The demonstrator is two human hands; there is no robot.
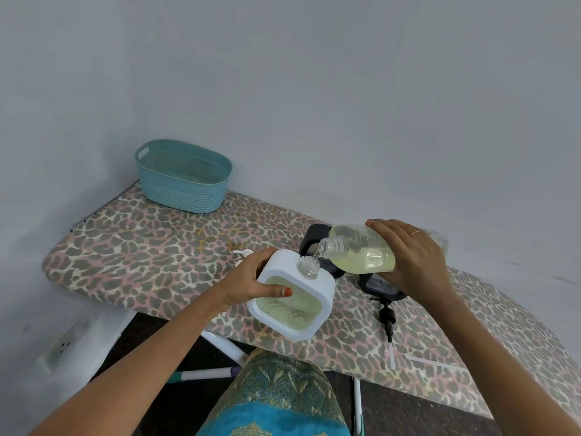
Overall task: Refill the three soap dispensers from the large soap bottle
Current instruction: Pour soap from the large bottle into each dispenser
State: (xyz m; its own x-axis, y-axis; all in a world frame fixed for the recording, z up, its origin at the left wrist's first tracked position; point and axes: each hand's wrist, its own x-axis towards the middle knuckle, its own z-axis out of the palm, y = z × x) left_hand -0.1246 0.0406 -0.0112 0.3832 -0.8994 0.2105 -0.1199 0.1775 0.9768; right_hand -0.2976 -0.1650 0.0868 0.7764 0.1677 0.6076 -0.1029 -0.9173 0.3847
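Teal-and-gold patterned clothing (276,401) is sitting in the spill path: left hand (254,278) gripping tilted white-framed clear dispenser (295,309), right hand (415,256) holding tipped large clear yellowish-soap bottle (361,251) over leopard-print board (157,247); wobble risking missing narrow neck

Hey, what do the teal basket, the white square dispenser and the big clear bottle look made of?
The teal oval basket looks like matte moulded plastic, its weave pattern perfectly regular. The white square soap dispenser seems smooth plastic framing a clear diamond-embossed window. The large clear soap bottle looks like transparent plastic; yellowish liquid shows through.
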